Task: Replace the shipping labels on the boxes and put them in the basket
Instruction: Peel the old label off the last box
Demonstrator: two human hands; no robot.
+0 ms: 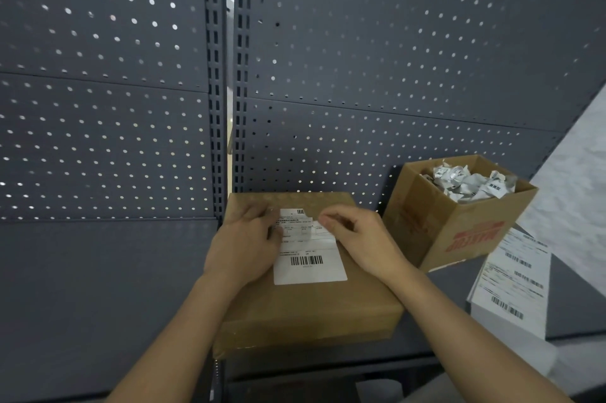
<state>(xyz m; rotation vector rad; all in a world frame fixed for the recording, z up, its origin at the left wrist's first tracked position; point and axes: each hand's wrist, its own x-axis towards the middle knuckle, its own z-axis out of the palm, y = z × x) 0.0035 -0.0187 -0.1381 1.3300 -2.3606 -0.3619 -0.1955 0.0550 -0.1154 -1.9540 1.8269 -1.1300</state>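
A flat brown cardboard box (305, 307) lies on the grey shelf in front of me. A white shipping label (310, 263) with a barcode is stuck on its top, and the label's upper part looks torn and partly lifted. My left hand (244, 248) rests flat on the box at the label's left edge, fingertips on the paper. My right hand (354, 233) pinches the lifted upper right edge of the label between thumb and fingers.
An open brown box (459, 232) with red print, full of crumpled white labels (469, 183), stands at the right. A stack of fresh label sheets (515, 284) lies at the far right on the shelf. Grey pegboard panels (393, 58) rise behind. No basket is in view.
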